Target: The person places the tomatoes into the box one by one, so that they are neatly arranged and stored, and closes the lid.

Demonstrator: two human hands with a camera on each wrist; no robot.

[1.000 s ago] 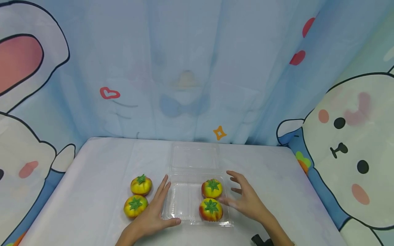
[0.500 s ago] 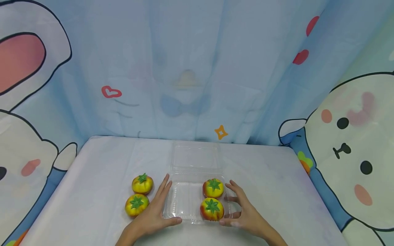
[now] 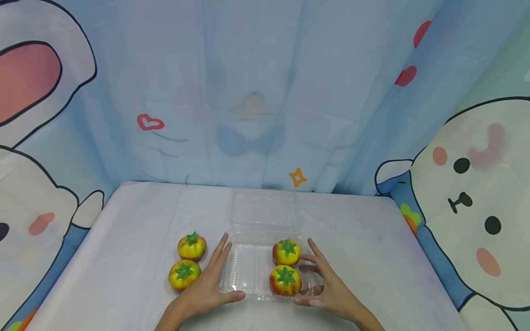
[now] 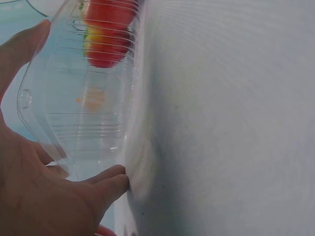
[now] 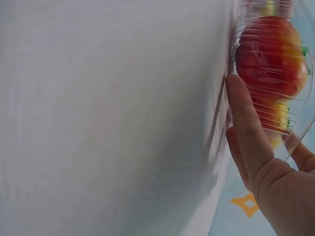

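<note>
A clear, rectangular plastic container (image 3: 250, 266) stands on a table covered with white cloth (image 3: 128, 280), its transparent lid (image 3: 263, 210) laid open on the far side. A round, yellow-and-red fruit with a green leafy top (image 3: 285, 280) occupies the right half, a similar fruit (image 3: 287, 252) just behind it. Left of the container lie two rounded yellow fruits with green tops (image 3: 184, 274), one behind the other. The left hand (image 3: 205, 287), fingers extended, flanks the container's left side; the right hand (image 3: 330, 286), fingers bent, flanks its right. Behind hangs a pale-blue printed curtain (image 3: 248, 55).
</note>
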